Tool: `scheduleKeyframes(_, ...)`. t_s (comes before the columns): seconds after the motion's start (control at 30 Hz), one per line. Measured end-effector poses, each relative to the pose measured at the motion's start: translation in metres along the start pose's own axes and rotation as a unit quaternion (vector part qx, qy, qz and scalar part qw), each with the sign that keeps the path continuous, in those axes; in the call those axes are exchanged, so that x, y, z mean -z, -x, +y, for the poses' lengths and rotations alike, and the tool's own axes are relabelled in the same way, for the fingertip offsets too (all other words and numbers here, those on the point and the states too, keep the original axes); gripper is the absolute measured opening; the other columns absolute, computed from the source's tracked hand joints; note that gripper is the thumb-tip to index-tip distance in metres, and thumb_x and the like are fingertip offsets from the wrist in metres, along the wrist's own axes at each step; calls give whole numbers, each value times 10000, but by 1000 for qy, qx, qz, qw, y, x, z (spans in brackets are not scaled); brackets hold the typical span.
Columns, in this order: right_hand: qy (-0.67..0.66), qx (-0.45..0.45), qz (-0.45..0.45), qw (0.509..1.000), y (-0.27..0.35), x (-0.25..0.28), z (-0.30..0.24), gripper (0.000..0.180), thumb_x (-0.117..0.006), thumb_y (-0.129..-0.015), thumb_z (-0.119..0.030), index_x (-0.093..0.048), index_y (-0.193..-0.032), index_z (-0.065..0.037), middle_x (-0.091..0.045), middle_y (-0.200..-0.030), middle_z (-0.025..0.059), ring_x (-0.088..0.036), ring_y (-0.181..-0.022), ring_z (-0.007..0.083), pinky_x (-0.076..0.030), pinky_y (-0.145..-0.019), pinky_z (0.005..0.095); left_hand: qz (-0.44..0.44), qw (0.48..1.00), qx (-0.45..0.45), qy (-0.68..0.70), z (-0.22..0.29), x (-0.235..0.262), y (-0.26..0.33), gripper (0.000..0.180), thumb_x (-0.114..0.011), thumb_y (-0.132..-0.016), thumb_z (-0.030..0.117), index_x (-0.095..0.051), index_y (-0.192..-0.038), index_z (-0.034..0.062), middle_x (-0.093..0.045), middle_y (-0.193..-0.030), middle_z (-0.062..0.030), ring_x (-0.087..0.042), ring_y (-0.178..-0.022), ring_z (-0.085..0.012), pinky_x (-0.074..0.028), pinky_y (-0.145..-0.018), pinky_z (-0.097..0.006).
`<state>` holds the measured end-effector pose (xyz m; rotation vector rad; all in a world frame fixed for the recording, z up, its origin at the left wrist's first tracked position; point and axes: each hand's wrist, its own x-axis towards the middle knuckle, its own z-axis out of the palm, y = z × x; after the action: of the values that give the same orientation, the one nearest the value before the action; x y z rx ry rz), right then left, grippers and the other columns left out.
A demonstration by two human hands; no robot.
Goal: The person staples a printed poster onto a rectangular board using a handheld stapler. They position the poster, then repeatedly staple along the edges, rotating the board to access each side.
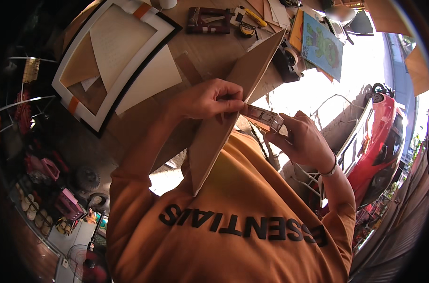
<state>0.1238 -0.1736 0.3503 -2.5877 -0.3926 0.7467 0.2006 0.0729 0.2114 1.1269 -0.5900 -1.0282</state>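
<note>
A brown cardboard panel [214,137] stands on edge, slanting from my chest up toward the table. My left hand [214,100] is closed in a pinch against the panel's upper edge; what lies between thumb and forefinger is hidden. On the panel's other side my right hand [299,137] grips a narrow, shiny, brownish item [264,117] with a see-through or metallic look, whose exact kind I cannot make out. Its far end reaches the panel edge beside my left fingertips.
On the brown table [207,52] lie a white-and-black frame [108,106] with orange tape pieces, a dark red staple gun [209,21], a tape measure [247,29] and a yellow cutter [255,17]. A black tape dispenser [290,61] sits beside a blue picture [322,46]. A red car [379,146] stands at right.
</note>
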Motion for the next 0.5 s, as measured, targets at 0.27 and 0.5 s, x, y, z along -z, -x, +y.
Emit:
scheduleKeyframes(0.27, -44, -111, 11, 993, -12, -15, -13, 242, -741, -882, -277, -709, -818, -46, -577, -538, 159, -575, -565, 381, -477, -598, 415, 8, 1000, -8, -3, -7, 2, -3, 259, -616, -1038, 275, -585, -905, 55, -631, -799, 23, -627, -740, -48, -522, -641, -229)
scheduleKeyframes(0.5, -311, -155, 115, 931, -15, -27, 73, 314, -602, -997, -298, -626, -1034, 13, -634, -747, 31, -525, -523, 126, -450, -479, 297, 187, 981, -40, -17, 5, -3, 23, 359, -560, -1055, 403, -577, -1020, 46, -627, -817, -5, -621, -716, -96, -533, -683, -268)
